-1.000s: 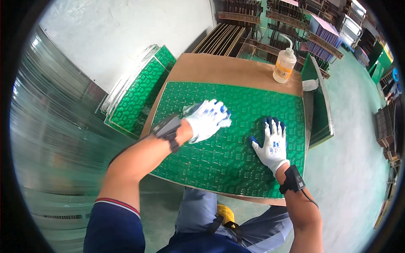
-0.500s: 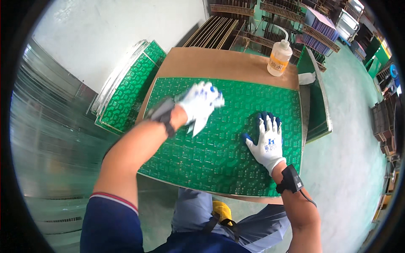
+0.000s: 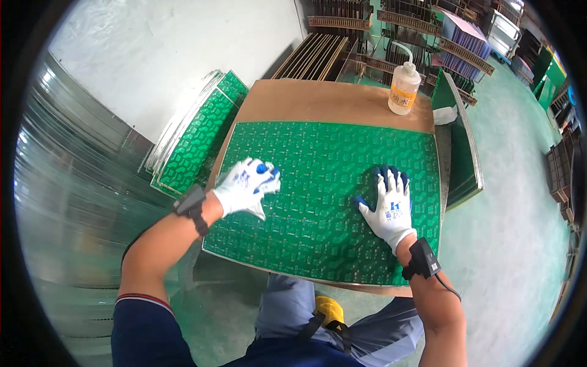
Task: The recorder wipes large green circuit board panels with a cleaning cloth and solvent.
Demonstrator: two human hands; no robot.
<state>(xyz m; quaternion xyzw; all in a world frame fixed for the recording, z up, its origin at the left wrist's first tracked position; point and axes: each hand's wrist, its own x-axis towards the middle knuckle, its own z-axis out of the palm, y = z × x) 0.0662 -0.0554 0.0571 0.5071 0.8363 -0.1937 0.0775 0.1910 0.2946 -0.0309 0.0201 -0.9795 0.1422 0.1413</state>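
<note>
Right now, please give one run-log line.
left hand: holds cloth; right hand: open, on panel; bottle: upright, beyond panel

The bottle [image 3: 405,88] bears a lettered orange label [image 3: 402,98], the right glove [image 3: 390,221] blue print [image 3: 394,211].

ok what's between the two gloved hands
Only a bare stretch of the green panel lies between the left hand and right hand, in the head view.

The site is a factory workshop for circuit boards. Indicators: a large green board [image 3: 318,196] flat on a brown worktable [image 3: 299,98]; similar boards [image 3: 194,137] standing in a leaning stack at left; slotted racks [image 3: 409,23] beyond; and a broad, pale-green floor [image 3: 507,189] (smooth, slightly shiny).
</note>
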